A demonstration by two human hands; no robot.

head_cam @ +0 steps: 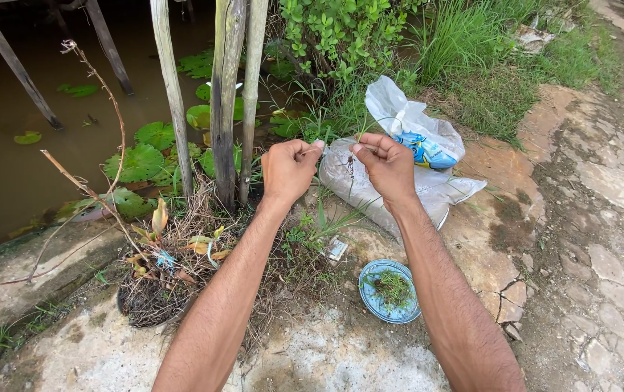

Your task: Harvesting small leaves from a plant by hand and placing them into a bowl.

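The work area is sitting at the edge of a pond [29, 145], on cracked concrete paving [486, 247] bordered by grass and a leafy shrub [341, 36]. Both arms are reaching forward at chest height.

The left hand [290, 168] and the right hand [386, 165] are each closing thumb and forefinger on one end of a thin plant strand [339, 142], which is spanning the short gap between them; the remaining fingers are curling loosely inward. A small dark tuft, apparently roots, is hanging from the strand just beside the right hand, though its detail is too fine to confirm.

Handling judgement: a strand this thin is likely to snap under sideways pull. The pinch should be staying light, the two hands level and close, with tension applied along the strand rather than across it.

Packages, largest first:
- A grey translucent plastic sack [399, 192] is lying flat on the paving directly behind the hands.
- A clear plastic bag [410, 123], knotted at the top, is resting on that sack; a blue and yellow printed packet [428, 151] is showing inside it.
- A round blue dish [389, 292] holding green plant bits is sitting on the concrete below the right forearm.
- A small pale wrapper scrap [337, 249] is lying between the forearms.

A dark pot of dry stems [153, 290] is standing left of the left forearm.
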